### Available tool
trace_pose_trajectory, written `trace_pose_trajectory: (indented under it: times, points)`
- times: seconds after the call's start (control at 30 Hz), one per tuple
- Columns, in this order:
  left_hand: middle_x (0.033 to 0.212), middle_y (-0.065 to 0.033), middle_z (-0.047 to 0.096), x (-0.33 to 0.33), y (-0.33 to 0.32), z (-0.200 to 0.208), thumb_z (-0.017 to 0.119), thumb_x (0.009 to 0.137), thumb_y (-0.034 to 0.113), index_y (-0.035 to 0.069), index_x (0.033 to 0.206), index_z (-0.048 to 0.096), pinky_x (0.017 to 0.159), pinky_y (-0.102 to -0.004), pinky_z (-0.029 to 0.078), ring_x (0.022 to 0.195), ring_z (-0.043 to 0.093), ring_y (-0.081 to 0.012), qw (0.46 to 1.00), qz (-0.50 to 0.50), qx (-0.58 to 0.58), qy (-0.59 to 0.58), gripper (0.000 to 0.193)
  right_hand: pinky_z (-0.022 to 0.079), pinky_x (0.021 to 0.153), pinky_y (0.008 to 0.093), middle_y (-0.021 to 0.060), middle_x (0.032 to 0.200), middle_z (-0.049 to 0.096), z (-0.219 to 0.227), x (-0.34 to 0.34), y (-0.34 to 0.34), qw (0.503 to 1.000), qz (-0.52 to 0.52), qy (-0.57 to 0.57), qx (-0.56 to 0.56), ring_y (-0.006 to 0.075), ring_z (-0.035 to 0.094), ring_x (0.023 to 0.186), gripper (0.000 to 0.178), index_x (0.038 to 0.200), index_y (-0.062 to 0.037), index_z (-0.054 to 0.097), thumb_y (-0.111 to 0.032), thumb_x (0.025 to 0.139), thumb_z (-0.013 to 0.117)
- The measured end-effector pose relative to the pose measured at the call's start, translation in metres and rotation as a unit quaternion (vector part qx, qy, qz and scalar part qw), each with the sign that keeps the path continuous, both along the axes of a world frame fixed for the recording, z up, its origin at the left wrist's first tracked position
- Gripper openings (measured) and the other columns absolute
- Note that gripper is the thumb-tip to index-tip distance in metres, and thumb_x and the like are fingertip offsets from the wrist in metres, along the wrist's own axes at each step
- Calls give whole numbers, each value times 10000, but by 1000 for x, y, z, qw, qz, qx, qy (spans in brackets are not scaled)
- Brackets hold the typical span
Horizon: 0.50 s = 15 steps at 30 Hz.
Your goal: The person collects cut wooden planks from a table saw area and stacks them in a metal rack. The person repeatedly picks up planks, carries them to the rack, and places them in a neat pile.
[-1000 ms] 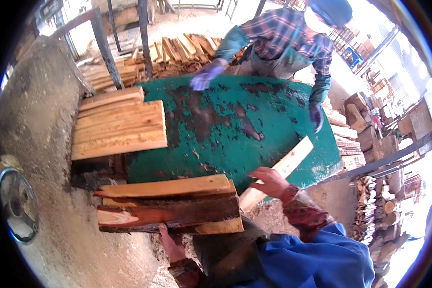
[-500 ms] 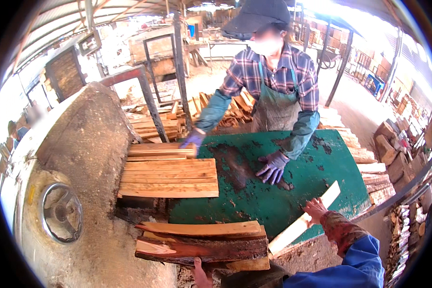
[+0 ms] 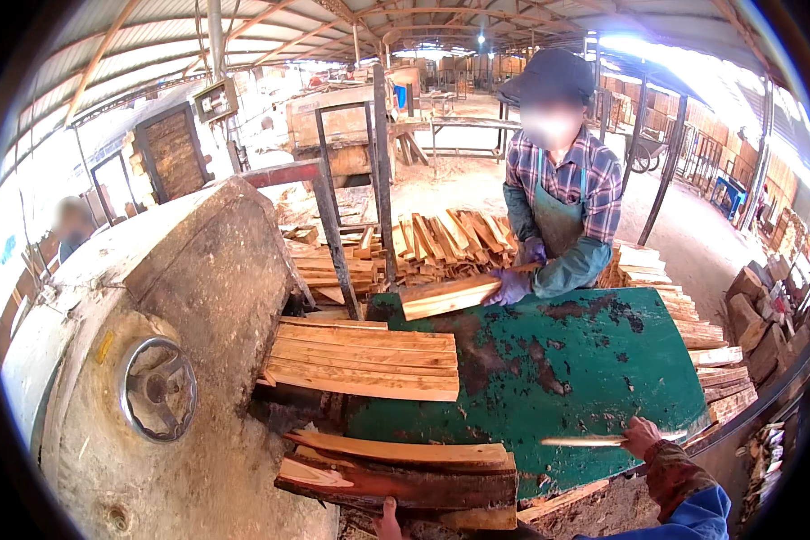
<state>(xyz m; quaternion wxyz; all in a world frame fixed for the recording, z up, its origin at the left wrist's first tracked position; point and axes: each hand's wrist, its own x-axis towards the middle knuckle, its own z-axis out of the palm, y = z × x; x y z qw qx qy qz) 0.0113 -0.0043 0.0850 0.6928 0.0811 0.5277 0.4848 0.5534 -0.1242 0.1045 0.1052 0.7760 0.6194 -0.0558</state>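
My left hand [image 3: 388, 520] has its thumb over the near edge of a stack of rough, bark-edged boards [image 3: 396, 481]; its other fingers are hidden beneath. My right hand [image 3: 642, 438] grips the right end of a narrow pale wooden strip [image 3: 585, 442], held level over the near right part of a green worn table [image 3: 594, 360]. Across the table a person in a cap, plaid shirt and apron holds several boards [image 3: 445, 297] in gloved hands. Between us, a row of sawn boards [image 3: 364, 360] lies beside the machine.
A large dusty machine housing [image 3: 216, 252] with a metal handwheel [image 3: 157, 389] stands on the left. Dark metal posts [image 3: 382, 171] rise behind it. Piles of split wood [image 3: 450, 238] lie beyond the table, and stacked boards [image 3: 693, 324] line its right side.
My right hand has shifted, and the pale wood in it now lies level and looks narrow. The other person has lifted boards off the row, drawing them back. My view has tilted up.
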Motion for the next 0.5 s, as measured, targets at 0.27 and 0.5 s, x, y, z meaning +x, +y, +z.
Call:
trace_pose_trajectory:
  times: [0.27, 0.5]
  points:
    - [1106, -85, 632, -16, -2, -13, 627, 857, 539, 20, 1222, 585, 776, -361, 533, 973, 600, -220, 999, -20, 22, 42, 636, 502, 746, 456, 132, 968, 634, 52, -137, 61, 947, 45, 255, 190, 358, 618, 890, 229, 1049, -101, 652, -172, 831, 640]
    - [1096, -93, 636, -40, -5, -42, 638, 840, 560, 11, 1214, 587, 762, -367, 533, 969, 600, -221, 952, -110, 20, 285, 666, 517, 752, 456, 146, 998, 639, 70, -249, 126, 944, 196, 251, 86, 356, 629, 908, 309, 1170, -88, 587, -213, 889, 560]
